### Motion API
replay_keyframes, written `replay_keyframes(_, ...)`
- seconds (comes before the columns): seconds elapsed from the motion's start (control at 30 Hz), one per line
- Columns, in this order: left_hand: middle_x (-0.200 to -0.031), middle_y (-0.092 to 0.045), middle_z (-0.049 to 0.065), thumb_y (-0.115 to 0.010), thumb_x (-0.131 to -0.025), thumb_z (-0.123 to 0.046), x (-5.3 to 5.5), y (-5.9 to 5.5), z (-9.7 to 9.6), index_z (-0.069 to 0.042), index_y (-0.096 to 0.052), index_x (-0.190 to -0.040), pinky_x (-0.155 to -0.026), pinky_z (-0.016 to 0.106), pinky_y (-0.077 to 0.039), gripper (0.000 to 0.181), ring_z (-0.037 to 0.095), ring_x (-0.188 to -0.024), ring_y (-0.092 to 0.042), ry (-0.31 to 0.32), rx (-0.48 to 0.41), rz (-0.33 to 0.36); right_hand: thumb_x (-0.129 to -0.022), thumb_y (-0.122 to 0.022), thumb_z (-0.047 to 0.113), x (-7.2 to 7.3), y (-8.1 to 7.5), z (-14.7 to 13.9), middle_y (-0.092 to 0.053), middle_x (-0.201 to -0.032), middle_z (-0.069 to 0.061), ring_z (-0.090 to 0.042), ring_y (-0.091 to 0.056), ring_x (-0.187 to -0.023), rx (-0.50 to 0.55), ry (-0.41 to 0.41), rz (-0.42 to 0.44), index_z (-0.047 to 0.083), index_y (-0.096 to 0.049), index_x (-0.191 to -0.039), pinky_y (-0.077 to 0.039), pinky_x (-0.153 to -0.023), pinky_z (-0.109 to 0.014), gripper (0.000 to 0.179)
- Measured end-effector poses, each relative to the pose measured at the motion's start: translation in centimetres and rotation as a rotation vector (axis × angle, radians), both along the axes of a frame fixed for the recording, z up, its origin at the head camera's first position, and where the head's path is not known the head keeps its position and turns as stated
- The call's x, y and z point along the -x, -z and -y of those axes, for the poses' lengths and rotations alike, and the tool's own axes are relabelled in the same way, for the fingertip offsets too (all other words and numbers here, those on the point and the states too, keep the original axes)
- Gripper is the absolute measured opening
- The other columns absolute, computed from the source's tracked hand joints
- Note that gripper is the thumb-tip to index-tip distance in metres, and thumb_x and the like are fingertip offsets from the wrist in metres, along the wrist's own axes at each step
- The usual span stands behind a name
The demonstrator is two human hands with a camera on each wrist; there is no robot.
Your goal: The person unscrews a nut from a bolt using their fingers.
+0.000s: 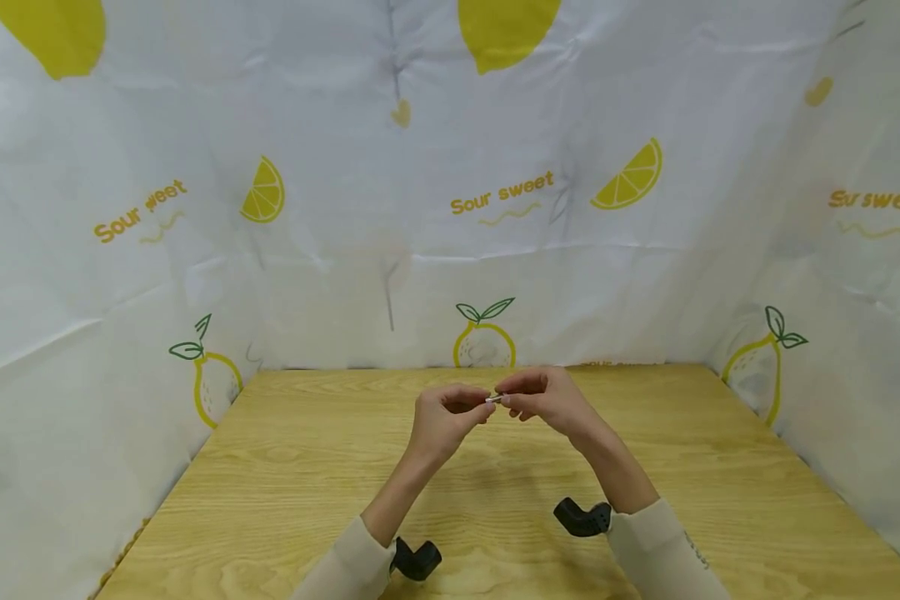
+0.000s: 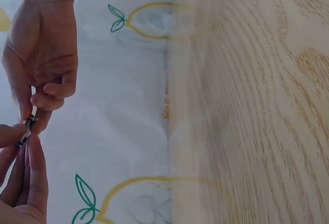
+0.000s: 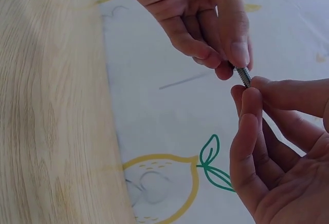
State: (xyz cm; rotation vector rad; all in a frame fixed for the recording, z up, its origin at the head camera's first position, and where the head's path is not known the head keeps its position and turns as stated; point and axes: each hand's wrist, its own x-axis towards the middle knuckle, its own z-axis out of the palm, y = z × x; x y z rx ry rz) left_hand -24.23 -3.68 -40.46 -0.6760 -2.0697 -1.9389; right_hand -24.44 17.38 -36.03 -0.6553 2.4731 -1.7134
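Note:
A small silver threaded bolt [image 3: 243,76] spans the gap between both hands' fingertips, held in the air above the far part of the table. My left hand [image 1: 442,422] pinches one end of it between thumb and fingers. The other end is pinched by my right hand [image 1: 551,402], its thumb and forefinger close together on the thread. In the left wrist view the bolt [image 2: 29,125] shows as a thin shiny piece where the fingers meet. Both its ends are hidden by fingertips, and I cannot tell whether a nut sits on it.
The wood-grain table [image 1: 307,500] spreads beneath the hands. White cloth [image 1: 345,275] printed with lemons hangs at the back and on both sides. A black curved device [image 1: 417,560] sits at the left cuff and a similar black device [image 1: 582,518] at the right cuff.

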Motion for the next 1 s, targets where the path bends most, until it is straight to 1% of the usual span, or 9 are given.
replay_keyframes(0.1,-0.093,-0.079,0.017,-0.078,-0.092,-0.01,0.06,-0.02,0.0,-0.005,-0.081,-0.1,-0.072,0.031,-0.065,0.01,0.013,-0.074,-0.075,-0.009,0.0,-0.014,-0.097,-0.072,0.011,-0.01,-0.12,0.08,-0.073,-0.107,-0.021,-0.013,-0.068,-0.082,0.018,0.002,-0.001,-0.005,-0.072,-0.117,-0.059,-0.074,-0.03,0.026)
replay_keyframes(0.33,-0.091,-0.078,0.023,-0.078,-0.093,-0.01,-0.07,-0.39,-0.01,-0.001,-0.08,-0.1,-0.071,0.035,-0.065,0.012,0.008,-0.071,-0.073,-0.006,-0.035,-0.047,-0.097,-0.072,0.014,0.07,-0.25,0.16,-0.074,-0.099,-0.007,-0.012,-0.07,-0.085,0.083,-0.017,-0.052,-0.005,-0.073,-0.115,-0.06,-0.076,-0.031,0.026)
replay_keyframes(0.4,-0.091,-0.077,0.023,-0.078,-0.093,-0.01,-0.11,-0.45,-0.02,-0.001,-0.08,-0.1,-0.071,0.032,-0.065,0.012,0.007,-0.071,-0.073,-0.001,-0.043,-0.052,-0.098,-0.072,0.014,0.08,-0.27,0.1,-0.074,-0.1,-0.009,-0.013,-0.071,-0.085,0.088,-0.024,-0.047,-0.005,-0.072,-0.117,-0.061,-0.077,-0.032,0.027)
replay_keyframes(0.53,-0.092,-0.077,0.024,-0.078,-0.093,-0.01,-0.18,-0.42,0.0,0.0,-0.08,-0.1,-0.07,0.029,-0.064,0.013,0.006,-0.071,-0.073,-0.001,-0.049,-0.055,-0.099,-0.071,0.016,0.07,-0.3,-0.13,-0.075,-0.106,-0.019,-0.021,-0.074,-0.086,0.058,-0.04,0.003,-0.006,-0.07,-0.121,-0.062,-0.077,-0.034,0.031)
replay_keyframes(0.63,-0.092,-0.077,0.024,-0.078,-0.093,-0.009,-0.19,-0.35,0.02,0.001,-0.08,-0.1,-0.07,0.029,-0.064,0.012,0.006,-0.071,-0.072,-0.002,-0.045,-0.053,-0.099,-0.07,0.017,0.11,-0.33,-0.28,-0.076,-0.105,-0.019,-0.027,-0.075,-0.086,0.036,-0.053,0.03,-0.007,-0.069,-0.123,-0.063,-0.08,-0.037,0.033)
replay_keyframes(0.77,-0.091,-0.077,0.024,-0.078,-0.092,-0.009,-0.1,-0.33,0.04,0.001,-0.08,-0.099,-0.07,0.029,-0.064,0.012,0.006,-0.07,-0.072,-0.004,-0.043,-0.057,-0.099,-0.07,0.018,0.23,-0.31,-0.27,-0.076,-0.105,-0.012,-0.022,-0.074,-0.089,0.041,-0.058,0.033,-0.007,-0.068,-0.124,-0.063,-0.084,-0.041,0.034)
replay_keyframes(0.83,-0.091,-0.077,0.024,-0.078,-0.092,-0.009,-0.04,-0.34,0.08,0.001,-0.08,-0.099,-0.07,0.029,-0.064,0.012,0.006,-0.07,-0.072,-0.003,-0.042,-0.06,-0.1,-0.07,0.017,0.31,-0.27,-0.22,-0.075,-0.107,-0.014,-0.021,-0.074,-0.09,0.051,-0.053,0.026,-0.006,-0.069,-0.123,-0.063,-0.083,-0.039,0.033)
replay_keyframes(0.9,-0.091,-0.077,0.025,-0.078,-0.092,-0.009,-0.01,-0.38,0.13,0.002,-0.08,-0.099,-0.07,0.029,-0.064,0.013,0.006,-0.07,-0.073,0.003,-0.049,-0.06,-0.1,-0.069,0.016,0.29,-0.27,-0.16,-0.075,-0.106,-0.01,-0.018,-0.073,-0.089,0.06,-0.05,0.018,-0.006,-0.069,-0.122,-0.062,-0.083,-0.039,0.031)
replay_keyframes(1.0,-0.093,-0.076,0.028,-0.078,-0.092,-0.007,0.07,-0.42,0.19,0.005,-0.079,-0.099,-0.071,0.03,-0.065,0.013,0.006,-0.071,-0.073,0.028,-0.072,-0.048,-0.099,-0.069,0.012,0.28,-0.19,-0.28,-0.074,-0.11,-0.017,-0.016,-0.073,-0.09,0.071,-0.056,0.003,-0.008,-0.068,-0.123,-0.062,-0.083,-0.035,0.031)
